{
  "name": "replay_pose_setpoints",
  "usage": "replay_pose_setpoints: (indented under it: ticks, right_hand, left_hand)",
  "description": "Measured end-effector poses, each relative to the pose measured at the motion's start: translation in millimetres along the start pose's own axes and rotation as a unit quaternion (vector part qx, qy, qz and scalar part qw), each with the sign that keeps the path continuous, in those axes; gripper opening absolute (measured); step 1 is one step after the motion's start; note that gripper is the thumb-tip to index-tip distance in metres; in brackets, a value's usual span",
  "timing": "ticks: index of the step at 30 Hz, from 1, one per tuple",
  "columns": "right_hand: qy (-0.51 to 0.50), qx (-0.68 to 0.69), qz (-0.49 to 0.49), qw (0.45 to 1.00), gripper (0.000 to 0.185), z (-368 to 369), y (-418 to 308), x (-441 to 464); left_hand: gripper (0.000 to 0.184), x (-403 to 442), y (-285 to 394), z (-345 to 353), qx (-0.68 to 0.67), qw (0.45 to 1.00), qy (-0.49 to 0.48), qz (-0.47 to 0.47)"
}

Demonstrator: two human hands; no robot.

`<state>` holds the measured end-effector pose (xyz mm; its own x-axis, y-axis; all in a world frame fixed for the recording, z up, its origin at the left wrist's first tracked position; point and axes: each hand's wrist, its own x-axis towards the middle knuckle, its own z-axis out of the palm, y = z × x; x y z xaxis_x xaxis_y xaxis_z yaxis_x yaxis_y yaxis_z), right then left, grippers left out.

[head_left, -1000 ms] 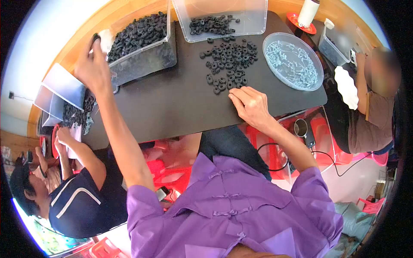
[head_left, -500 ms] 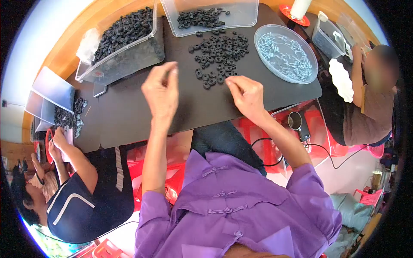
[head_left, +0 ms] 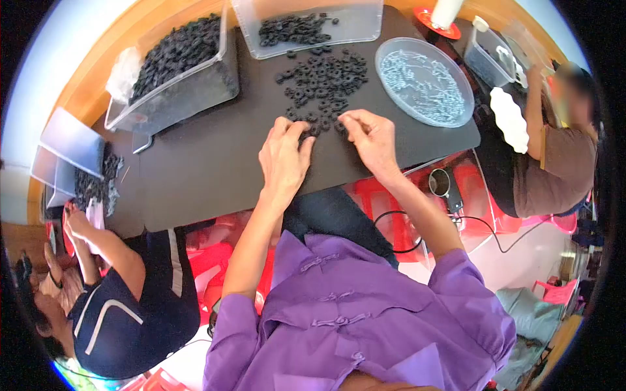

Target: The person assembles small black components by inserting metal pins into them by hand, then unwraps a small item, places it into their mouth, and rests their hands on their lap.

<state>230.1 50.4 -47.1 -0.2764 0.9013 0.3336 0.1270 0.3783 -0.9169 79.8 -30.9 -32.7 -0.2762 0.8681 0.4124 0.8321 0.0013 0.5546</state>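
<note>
- While bent over the table (head_left: 215, 156), holds left hand (head_left: 283, 159) curled at the near left edge of the black parts (head_left: 326, 78), thumb apart from fingers, with something dark in between. Cannot tell if gripped.
- Holds right hand (head_left: 375, 140) at the near right edge, thumb and forefinger nearly together, just above a dark part. Cannot tell if pinched or merely touched.
- Black parts: loose on the table, from the fingertips back to the clear bin (head_left: 358, 19), with more inside it and heaped in the tub (head_left: 176, 107).
- Could slip from a fingertip hold if caught by a rounded edge, then roll or drop back among look-alikes.
- Could pick up two at once, or nudge neighbours nearer the table's edge, because of such close crowding.
- Could tip or spill the tray (head_left: 469, 107) if brushed by the right forearm on a wide swing.
- Black parts: matte, chunky, short and rounded, some with a hole showing.
- Tray: round, shallow, clear plastic, scattered with small, slim, pale pieces (head_left: 424, 85).
- Tub and bin: smooth, see-through, straight-walled; table: dark, flat, faintly glossy.
</note>
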Motion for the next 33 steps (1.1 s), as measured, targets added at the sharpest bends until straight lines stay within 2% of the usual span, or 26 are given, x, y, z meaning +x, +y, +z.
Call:
replay_pose_setpoints:
  ticks: [2,3,7,9,10,13,15,17,19,23,26,28,31,33]
  right_hand:
    - [-0.009,-0.019,0.015,1.000,0.013,-3,-6,-2]
    - [-0.011,-0.028,0.015,0.999,0.013,-3,-4,-2]
    - [-0.042,-0.056,-0.011,0.997,0.013,-11,-5,0]
    - [-0.044,-0.070,-0.054,0.995,0.013,-28,-5,9]
    - [-0.020,-0.114,-0.091,0.989,0.013,-39,-3,19]
    - [0.067,-0.245,-0.083,0.964,0.014,-88,4,58]
    - [0.097,-0.393,-0.061,0.913,0.013,-124,26,82]
    - [0.085,-0.445,0.005,0.891,0.014,-145,22,87]
    - [0.069,-0.456,0.029,0.887,0.014,-156,26,88]
    - [0.015,-0.458,0.070,0.886,0.014,-154,29,85]
    - [-0.003,-0.476,0.059,0.877,0.013,-151,28,85]
    - [-0.045,-0.495,-0.009,0.868,0.010,-147,28,86]
    - [-0.095,-0.495,0.026,0.863,0.009,-145,28,87]
    - [-0.095,-0.496,0.005,0.863,0.010,-145,28,86]
  left_hand:
    - [0.019,-3,-2,3,0.012,0.999,0.029,0.041]
    - [0.018,-5,0,2,0.012,0.999,0.022,0.032]
    - [0.019,-15,-1,-1,0.004,0.998,0.037,0.056]
    - [0.023,-20,0,-5,-0.020,0.998,0.033,0.046]
    - [0.023,-21,0,-6,-0.025,0.998,0.032,0.046]
    - [0.035,-24,0,-8,-0.016,0.999,0.033,0.030]
    - [0.036,-24,0,-6,-0.018,0.999,0.035,0.030]
    - [0.038,-22,0,-6,-0.018,0.999,0.040,0.030]
    - [0.037,-24,0,-8,-0.014,1.000,0.008,0.021]
    - [0.036,-24,0,-4,-0.058,0.998,0.016,-0.006]
    - [0.030,-27,-4,1,-0.046,0.997,0.055,0.009]
    - [0.028,-27,-5,0,-0.040,0.999,0.034,0.007]
    - [0.023,-27,-2,-3,-0.044,0.998,0.042,0.019]
    - [0.022,-27,-1,-4,-0.065,0.997,0.034,0.002]
